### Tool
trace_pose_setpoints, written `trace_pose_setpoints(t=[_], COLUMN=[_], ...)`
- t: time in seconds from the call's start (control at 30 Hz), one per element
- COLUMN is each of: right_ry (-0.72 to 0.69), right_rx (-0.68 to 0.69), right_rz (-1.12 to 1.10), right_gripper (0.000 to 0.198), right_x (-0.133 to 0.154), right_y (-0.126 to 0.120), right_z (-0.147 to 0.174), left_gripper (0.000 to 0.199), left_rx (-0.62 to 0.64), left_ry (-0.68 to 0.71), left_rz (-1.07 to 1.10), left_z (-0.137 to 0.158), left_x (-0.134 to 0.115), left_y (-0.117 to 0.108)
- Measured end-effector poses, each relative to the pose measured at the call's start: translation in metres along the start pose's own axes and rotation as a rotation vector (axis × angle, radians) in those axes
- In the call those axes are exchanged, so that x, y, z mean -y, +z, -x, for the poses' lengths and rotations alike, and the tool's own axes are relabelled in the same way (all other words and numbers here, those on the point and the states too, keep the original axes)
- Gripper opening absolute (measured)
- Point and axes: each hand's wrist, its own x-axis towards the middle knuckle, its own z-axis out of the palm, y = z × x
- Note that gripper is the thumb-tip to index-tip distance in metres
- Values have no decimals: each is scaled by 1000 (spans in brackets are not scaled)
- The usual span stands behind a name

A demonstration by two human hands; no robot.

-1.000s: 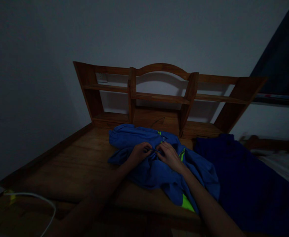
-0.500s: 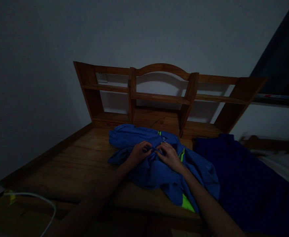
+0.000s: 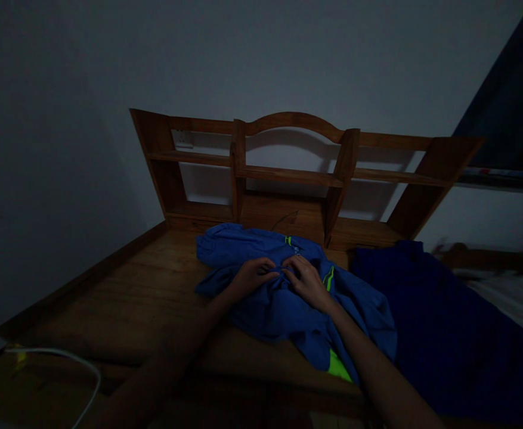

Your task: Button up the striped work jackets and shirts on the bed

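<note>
A blue jacket (image 3: 283,313) with bright yellow-green trim lies rumpled on a wooden desk (image 3: 154,286). Near its middle, my left hand (image 3: 254,277) pinches a fold of the cloth between thumb and fingers. Close by on the right, my right hand (image 3: 306,280) is closed on the same gathered part, fingertips almost meeting the left ones. Whether a button or zip sits between the fingertips is too dark and small to tell. One sleeve stretches toward the back left, and a yellow-green patch shows at the front edge.
A wooden shelf unit (image 3: 290,176) stands at the back of the desk against a pale wall. Dark blue cloth (image 3: 444,333) spreads over the right side. At the lower left a white cable (image 3: 77,358) curves past the desk's front edge.
Both hands stay at the same part of the jacket, with only slight finger movement. The view has shifted very slightly.
</note>
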Motion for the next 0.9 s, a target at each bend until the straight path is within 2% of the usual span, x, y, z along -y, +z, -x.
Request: trace_pose_setpoints(t=[0.2,0.63,0.9], right_ry=[-6,31,-42], right_rx=[2,-16,21], right_rz=[-18,96,72], right_gripper=[10,6,5], right_x=[-1,-6,-6], right_y=[2,4,4], right_z=[0,1,1], left_gripper=[29,20,16], left_rx=[2,-19,-114], left_ry=[-42,-20,29], left_rz=[31,5,-114], left_z=[0,0,-1], left_x=[-3,2,0], left_y=[1,3,3])
